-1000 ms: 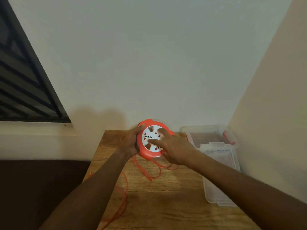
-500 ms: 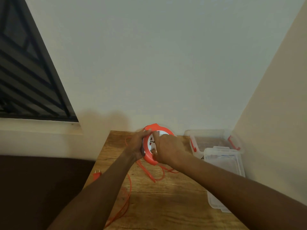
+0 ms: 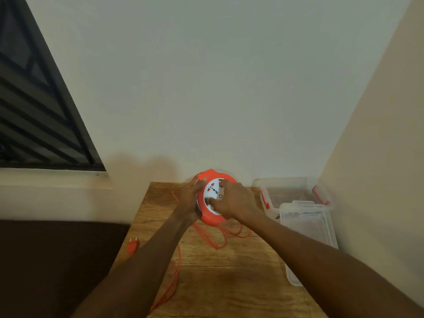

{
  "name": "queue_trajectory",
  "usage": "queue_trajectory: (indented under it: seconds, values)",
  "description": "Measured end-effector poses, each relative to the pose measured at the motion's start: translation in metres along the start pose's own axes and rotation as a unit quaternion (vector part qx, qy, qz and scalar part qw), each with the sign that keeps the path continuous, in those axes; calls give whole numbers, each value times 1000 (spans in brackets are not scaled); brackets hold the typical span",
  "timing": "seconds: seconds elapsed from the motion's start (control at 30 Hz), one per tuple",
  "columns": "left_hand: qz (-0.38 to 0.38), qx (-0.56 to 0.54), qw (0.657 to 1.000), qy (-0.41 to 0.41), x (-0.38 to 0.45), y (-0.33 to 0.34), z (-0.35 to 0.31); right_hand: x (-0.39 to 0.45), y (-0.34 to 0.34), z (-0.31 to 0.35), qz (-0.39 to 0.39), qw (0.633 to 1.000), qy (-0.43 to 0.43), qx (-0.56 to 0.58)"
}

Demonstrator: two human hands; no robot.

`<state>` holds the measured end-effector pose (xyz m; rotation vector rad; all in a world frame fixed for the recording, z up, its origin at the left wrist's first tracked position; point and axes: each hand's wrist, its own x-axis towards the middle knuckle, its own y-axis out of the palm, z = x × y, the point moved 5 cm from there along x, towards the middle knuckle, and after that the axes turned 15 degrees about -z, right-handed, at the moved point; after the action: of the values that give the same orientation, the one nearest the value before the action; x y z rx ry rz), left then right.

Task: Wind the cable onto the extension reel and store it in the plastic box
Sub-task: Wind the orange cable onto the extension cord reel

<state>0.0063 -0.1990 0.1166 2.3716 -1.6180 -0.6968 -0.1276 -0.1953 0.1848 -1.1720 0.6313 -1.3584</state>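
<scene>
An orange extension reel [image 3: 207, 219] with a white socket face is held tilted above the far end of the wooden table [image 3: 229, 283]. My left hand [image 3: 189, 198] grips its left rim. My right hand [image 3: 234, 200] lies over the white face, fingers pressed on it. Loose orange cable [image 3: 175, 271] hangs from the reel, loops on the table and trails toward the near edge. Its orange plug [image 3: 132, 245] lies at the table's left edge. The clear plastic box [image 3: 266, 187] with red latches stands open at the far right.
A clear lid [image 3: 307, 235] leans on the box and stretches along the table's right side beside the wall. Walls close off the far and right sides. A dark surface lies left of the table, and a dark window sits at upper left.
The reel has been turned and tilted between my hands, its white face showing again after my right hand covered it. The plug now shows at the table's left edge.
</scene>
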Motion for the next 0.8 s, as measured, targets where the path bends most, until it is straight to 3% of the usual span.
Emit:
queue_trajectory:
  seconds: [0.03, 0.07, 0.13, 0.17, 0.23, 0.3, 0.33, 0.4, 0.43, 0.5, 0.57, 0.67, 0.8]
  values:
    - [-7, 1, 1000, 20, 0, 3, 1, 0, 5, -7, 7, 992, 94, 79]
    - [-21, 10, 999, 41, -2, 5, 1, -3, 11, -13, 20, 959, 211, 188]
    - [-42, 52, 995, 68, -4, 9, 4, -16, 26, -18, 45, 820, 411, 395]
    - [-44, 67, 994, 71, -4, 10, 4, -21, 29, -18, 45, 761, 460, 456]
    - [-34, 57, 995, 68, -4, 11, 1, -29, 28, -14, 45, 719, 468, 512]
    - [-22, 27, 999, 42, 1, 10, -1, -34, 17, -10, 37, 751, 392, 530]
    - [-22, 17, 999, 30, 2, 9, -4, -34, 10, -10, 24, 806, 319, 498]
    - [-22, 7, 1000, 4, 5, 6, -5, -34, -7, -12, -17, 961, 76, 266]
    - [-24, 12, 1000, -12, 5, 4, -5, -33, -10, -12, -27, 991, -50, 117]
    - [-23, 21, 999, -31, 5, 3, -7, -30, -8, -17, -6, 978, -199, -60]
    - [-16, 22, 999, -40, 5, 4, -10, -25, -6, -21, 28, 954, -268, -130]
    - [-18, 34, 998, -41, 6, 3, -11, -17, -11, -14, 34, 921, -327, -208]
    - [-2, 35, 998, -53, 5, 3, -6, -17, -20, 3, 8, 914, -324, -243]
